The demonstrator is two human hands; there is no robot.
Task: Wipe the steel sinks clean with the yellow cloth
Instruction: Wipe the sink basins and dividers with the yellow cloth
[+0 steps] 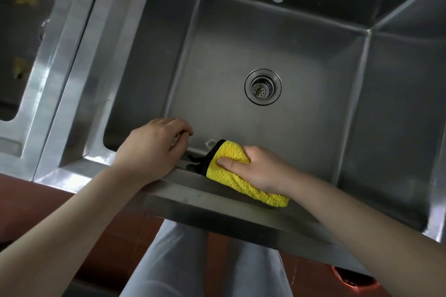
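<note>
Yellow cloth, folded, black-edged, nubby pile, lies over the front rim of the steel sink at 6 o'clock; right hand has its grip wrapped on it, thumb across the top. Left hand at 9 o'clock of the cloth rests on the rim, fingers loosely curled, holding nothing. Drain strainer mid-basin at 12 o'clock, second basin far left, red floor below.

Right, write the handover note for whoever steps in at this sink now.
Right hand: grip closed on the folded yellow cloth with black trim, pressed on the near rim of the deep steel sink.
Left hand: loosely curled, holding nothing, resting on the same rim.
Done: cannot tell from this view.
Left: basin floor around the round steel drain strainer, the walls, and the second steel sink on the left.
</note>
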